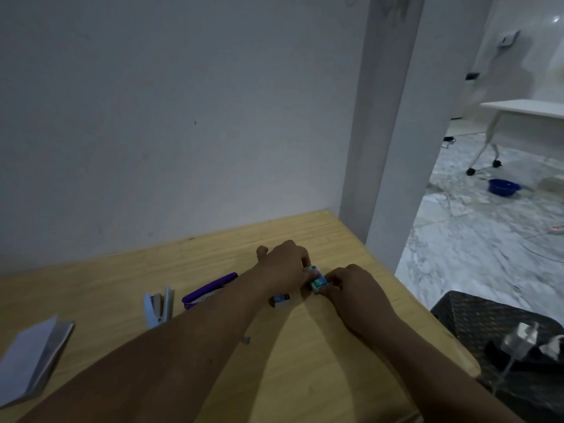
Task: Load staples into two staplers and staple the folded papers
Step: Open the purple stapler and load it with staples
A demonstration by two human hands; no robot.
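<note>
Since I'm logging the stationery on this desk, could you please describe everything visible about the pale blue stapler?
The pale blue stapler lies on the wooden table, left of the purple stapler and right of the folded papers. It looks like painted metal or plastic. It is hinged open in a narrow V, with a silvery metal channel showing between the arms. Neither hand touches it; whether staples are inside cannot be told.

papers left, staplers right — table

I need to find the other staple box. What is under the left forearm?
A small dark box pokes out beneath the left forearm, beside the purple stapler; its far part is covered.
</note>
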